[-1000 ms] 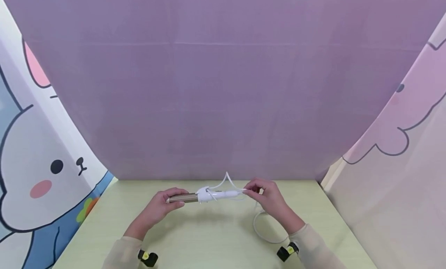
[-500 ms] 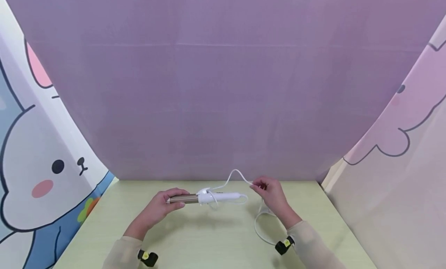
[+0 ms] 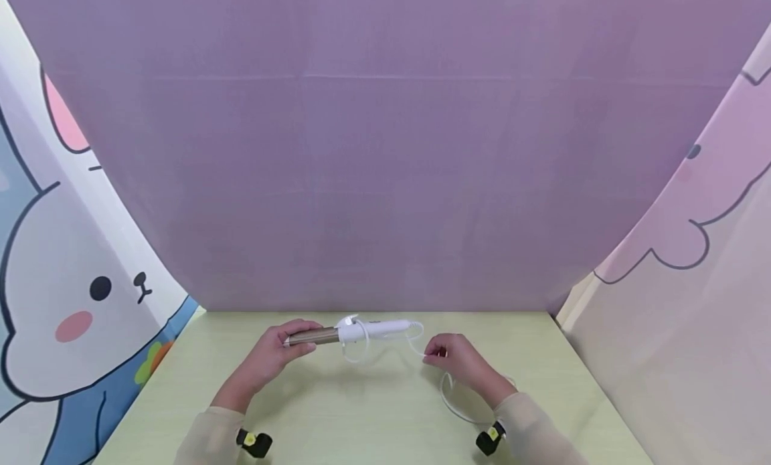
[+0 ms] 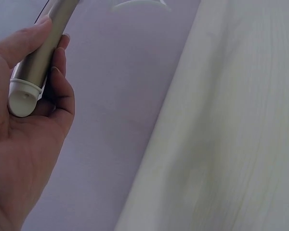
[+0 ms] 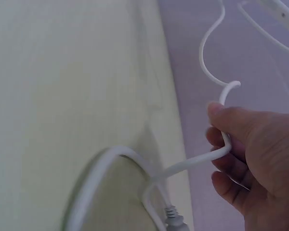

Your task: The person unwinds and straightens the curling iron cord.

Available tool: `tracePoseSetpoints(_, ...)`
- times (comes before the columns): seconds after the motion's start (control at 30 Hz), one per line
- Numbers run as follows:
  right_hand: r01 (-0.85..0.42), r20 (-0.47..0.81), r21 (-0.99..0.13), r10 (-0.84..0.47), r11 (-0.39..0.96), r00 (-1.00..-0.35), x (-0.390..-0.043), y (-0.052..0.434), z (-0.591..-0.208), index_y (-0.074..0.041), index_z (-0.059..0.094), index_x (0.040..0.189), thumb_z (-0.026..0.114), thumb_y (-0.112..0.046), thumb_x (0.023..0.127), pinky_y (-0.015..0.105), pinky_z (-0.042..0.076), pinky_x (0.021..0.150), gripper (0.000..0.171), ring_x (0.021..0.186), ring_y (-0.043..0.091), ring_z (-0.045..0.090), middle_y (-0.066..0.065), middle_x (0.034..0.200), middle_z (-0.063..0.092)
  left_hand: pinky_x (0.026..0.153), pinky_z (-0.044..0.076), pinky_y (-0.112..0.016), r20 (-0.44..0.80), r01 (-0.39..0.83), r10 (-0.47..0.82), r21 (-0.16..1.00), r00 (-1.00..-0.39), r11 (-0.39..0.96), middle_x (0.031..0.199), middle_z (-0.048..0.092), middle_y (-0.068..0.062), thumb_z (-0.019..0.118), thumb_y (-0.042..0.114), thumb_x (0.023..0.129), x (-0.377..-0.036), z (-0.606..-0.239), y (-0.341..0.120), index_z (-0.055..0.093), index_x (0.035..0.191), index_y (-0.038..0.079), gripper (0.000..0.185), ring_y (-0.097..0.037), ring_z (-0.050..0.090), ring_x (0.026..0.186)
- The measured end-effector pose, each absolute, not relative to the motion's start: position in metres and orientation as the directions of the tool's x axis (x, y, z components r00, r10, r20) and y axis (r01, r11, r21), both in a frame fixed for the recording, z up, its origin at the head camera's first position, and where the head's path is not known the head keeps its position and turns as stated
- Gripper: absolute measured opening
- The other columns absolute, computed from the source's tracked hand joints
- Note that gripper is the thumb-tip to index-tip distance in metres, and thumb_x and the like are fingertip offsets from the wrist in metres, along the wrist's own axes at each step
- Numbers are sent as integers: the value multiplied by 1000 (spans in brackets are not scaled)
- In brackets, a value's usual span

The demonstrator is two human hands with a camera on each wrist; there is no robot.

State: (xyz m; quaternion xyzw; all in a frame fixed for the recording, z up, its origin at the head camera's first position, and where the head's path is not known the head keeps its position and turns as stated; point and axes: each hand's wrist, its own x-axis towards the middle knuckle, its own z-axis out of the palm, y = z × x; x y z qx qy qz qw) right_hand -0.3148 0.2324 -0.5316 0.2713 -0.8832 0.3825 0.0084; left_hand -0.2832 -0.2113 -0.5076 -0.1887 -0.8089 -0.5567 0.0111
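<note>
A curling iron (image 3: 352, 332) is held level above the table (image 3: 337, 411), lying left to right, its barrel end to the left and its handle to the right. The left hand (image 3: 274, 354) grips the barrel end. A cord (image 3: 415, 344) leaves the handle's right end, loops down under the handle, and runs right to the right hand (image 3: 458, 364), which pinches it lower and nearer than the iron. Behind the right hand's wrist the cord curves on the table toward the near right. A backdrop (image 3: 385, 150) stands behind the table, with printed curtains to its left (image 3: 66, 284) and right (image 3: 693, 264).
</note>
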Motion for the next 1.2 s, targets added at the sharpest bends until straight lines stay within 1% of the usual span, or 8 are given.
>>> tracePoseSetpoints(0.3, -478, 124, -715, -580, 511, -805, -295, 223, -539, -14, 81, 95, 85, -7, 97, 25, 53, 72, 9, 78, 3, 61, -13, 87, 72, 95, 54, -33, 234, 308, 273, 912, -933, 272, 132, 74, -10, 83, 17, 102, -285, -508, -212, 76, 137, 13, 37, -24, 67, 114)
tracePoseSetpoints(0.47, -465, 92, -775, -652, 427, -752, -281, 220, -536, -16, 82, 96, 88, -11, 96, 23, 53, 71, 8, 78, 4, 64, -9, 88, 76, 95, 54, -34, 226, 303, 281, 914, -933, 270, 133, 73, -13, 83, 18, 102, -285, -509, -212, 76, 137, 12, 36, -28, 66, 115)
tracePoseSetpoints(0.57, -455, 75, -806, -697, 378, -713, -276, 221, -531, -12, 82, 101, 88, -12, 96, 24, 55, 74, 8, 81, 7, 66, -3, 92, 77, 94, 54, -36, 222, 302, 281, 911, -934, 282, 132, 73, -12, 82, 18, 102, -285, -509, -212, 76, 137, 13, 35, -29, 65, 114)
tracePoseSetpoints(0.7, -449, 75, -828, -727, 335, -682, -271, 224, -520, -4, 79, 115, 86, -12, 98, 29, 57, 82, 20, 91, 12, 69, 1, 101, 77, 94, 54, -35, 222, 300, 280, 912, -934, 279, 132, 73, -13, 81, 13, 103, -286, -509, -211, 76, 136, 14, 34, -28, 65, 113)
tracePoseSetpoints(0.83, -464, 139, -829, -689, 313, -711, -268, 218, -515, -5, 76, 122, 81, -16, 103, 32, 56, 87, 23, 98, 13, 69, 4, 107, 76, 93, 54, -34, 227, 304, 285, 915, -931, 265, 132, 73, -14, 80, 11, 103, -286, -509, -211, 76, 136, 13, 34, -27, 66, 112)
tracePoseSetpoints(1.03, -471, 245, -828, -559, 305, -792, -267, 189, -522, -3, 74, 127, 82, -20, 103, 34, 56, 92, 31, 105, 24, 71, 20, 116, 75, 94, 54, -34, 221, 295, 280, 920, -934, 258, 131, 74, -10, 80, 9, 102, -287, -510, -210, 77, 136, 14, 35, -25, 67, 113)
tracePoseSetpoints(1.1, -454, 253, -838, -521, 303, -815, -267, 178, -524, -1, 73, 128, 83, -20, 102, 35, 56, 92, 33, 107, 26, 72, 19, 117, 76, 95, 54, -34, 216, 290, 280, 921, -935, 259, 131, 74, -8, 81, 12, 102, -287, -511, -210, 77, 136, 15, 35, -25, 67, 114)
tracePoseSetpoints(1.2, -434, 262, -847, -470, 307, -843, -268, 164, -528, -2, 75, 122, 84, -19, 101, 34, 57, 90, 29, 102, 22, 72, 11, 112, 78, 95, 54, -35, 209, 282, 278, 924, -938, 257, 131, 74, -7, 83, 15, 101, -287, -511, -210, 77, 136, 17, 35, -25, 67, 115)
